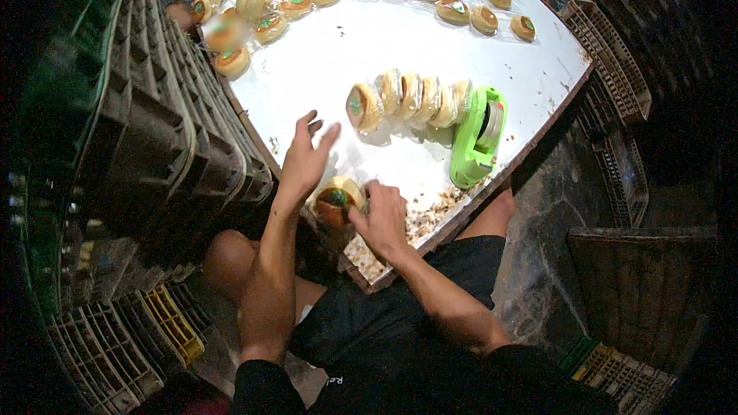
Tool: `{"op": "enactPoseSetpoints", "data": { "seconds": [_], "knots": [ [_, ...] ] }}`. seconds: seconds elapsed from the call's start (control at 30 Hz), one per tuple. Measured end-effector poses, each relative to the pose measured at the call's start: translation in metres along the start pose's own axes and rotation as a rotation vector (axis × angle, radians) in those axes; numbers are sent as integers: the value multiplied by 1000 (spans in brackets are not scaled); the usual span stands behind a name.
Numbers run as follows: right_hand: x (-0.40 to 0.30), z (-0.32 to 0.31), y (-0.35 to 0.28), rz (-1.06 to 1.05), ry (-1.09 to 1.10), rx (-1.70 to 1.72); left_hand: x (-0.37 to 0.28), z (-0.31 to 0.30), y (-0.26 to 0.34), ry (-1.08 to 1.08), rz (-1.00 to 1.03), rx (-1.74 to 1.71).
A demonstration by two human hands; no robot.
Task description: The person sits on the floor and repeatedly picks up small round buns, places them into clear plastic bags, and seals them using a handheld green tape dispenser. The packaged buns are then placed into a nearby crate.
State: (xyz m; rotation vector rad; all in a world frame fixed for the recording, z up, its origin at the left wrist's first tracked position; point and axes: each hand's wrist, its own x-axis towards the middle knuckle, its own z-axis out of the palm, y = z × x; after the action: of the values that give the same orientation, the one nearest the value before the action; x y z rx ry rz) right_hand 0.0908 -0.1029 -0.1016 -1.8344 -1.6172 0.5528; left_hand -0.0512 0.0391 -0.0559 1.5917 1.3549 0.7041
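My right hand grips the right side of a round bread bun in clear plastic wrap, which bears a green label, at the table's near edge. Just above it, my left hand is raised with fingers apart and holds nothing. Beyond my hands a row of wrapped buns stands on edge, side by side. At the row's right end is a bright green tape dispenser with a roll of tape.
Many wrapped buns lie along the white table's far side. Brown crumbs or scraps litter its near right edge. Stacked plastic crates rise at the left; more crates stand at the right. A partly visible person is at the far left corner.
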Motion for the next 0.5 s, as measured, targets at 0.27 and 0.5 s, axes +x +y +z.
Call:
{"op": "enactPoseSetpoints", "data": {
  "seconds": [0.27, 0.5],
  "knots": [
    [64, -66, -9, 204, 94, 944, -37, -6, 22, -309, -307, -842],
    [47, -103, 4, 212, -74, 1298, -48, 25, 55, -195, 66, -561]
  ]
}}
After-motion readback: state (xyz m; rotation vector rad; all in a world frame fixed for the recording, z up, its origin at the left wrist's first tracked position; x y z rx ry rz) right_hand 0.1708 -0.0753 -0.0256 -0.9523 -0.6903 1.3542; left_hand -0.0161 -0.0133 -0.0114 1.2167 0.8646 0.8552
